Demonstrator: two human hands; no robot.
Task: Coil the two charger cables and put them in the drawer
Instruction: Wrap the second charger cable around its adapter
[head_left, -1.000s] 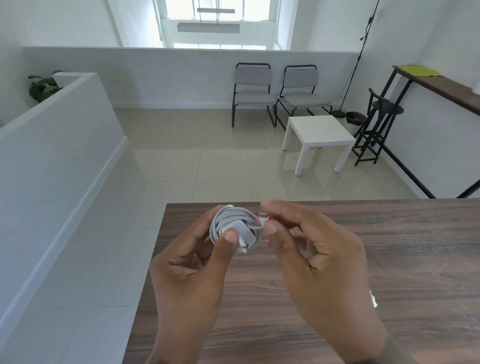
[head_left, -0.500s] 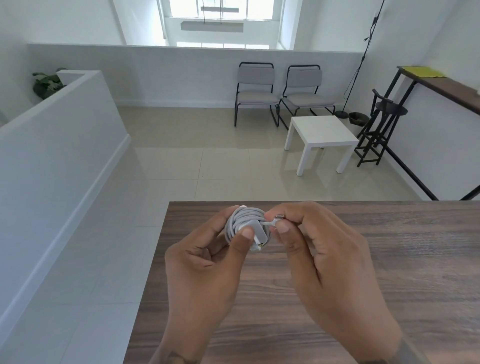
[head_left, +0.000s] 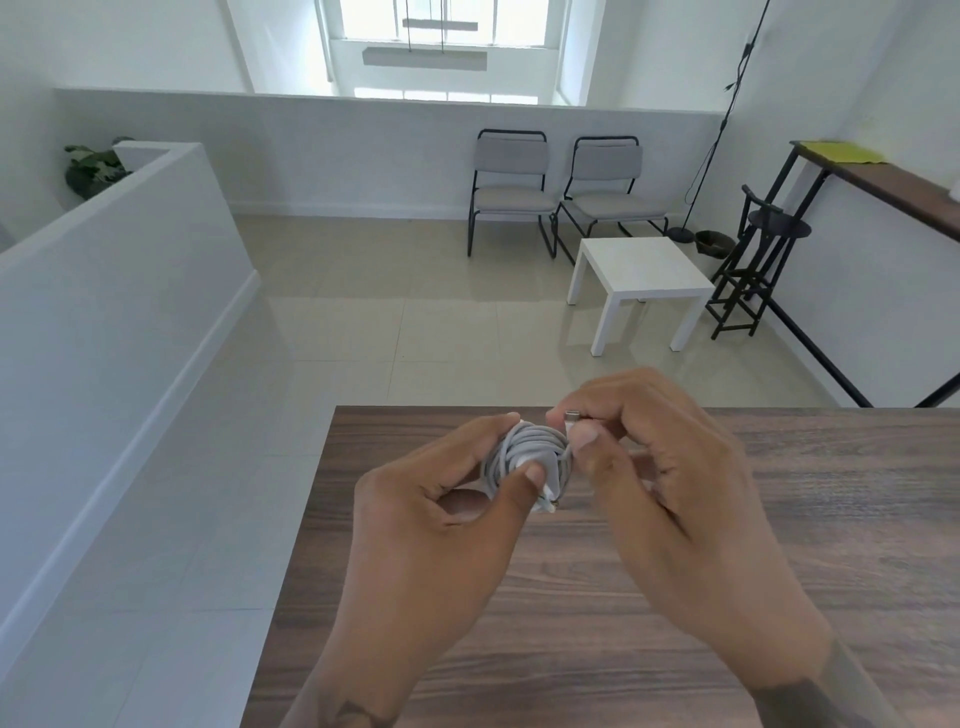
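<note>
The left hand (head_left: 441, 525) is curled around a tight bundle of white cable (head_left: 524, 454), thumb pressed across its front face and fingers wrapped behind it, so the coil sits clamped between them. From the bundle's lower edge, at about 5 o'clock, one white plug end (head_left: 548, 503) sticks out just past the left thumb tip. The right hand (head_left: 670, 499) sits at 3 o'clock of the coil, touching it, with thumb and forefinger pinched on the cable's other end; its small metal connector (head_left: 571, 415) pokes out at the top of that pinch, at about 1 o'clock of the coil. The remaining right fingers are folded loosely inward.

Both hands hover above the near-left part of a dark wood-grain table (head_left: 805, 519); whether the coil touches the tabletop cannot be told. A second cable and the drawer do not show.

Beyond the table, at 12 o'clock, lies pale tiled floor. Further out at 1 o'clock stands a low white side table (head_left: 639, 270), with two grey chairs (head_left: 561, 192) behind it against a half wall. At 2 o'clock a black stool (head_left: 753, 260) stands under a tall wooden counter (head_left: 883, 176).
</note>
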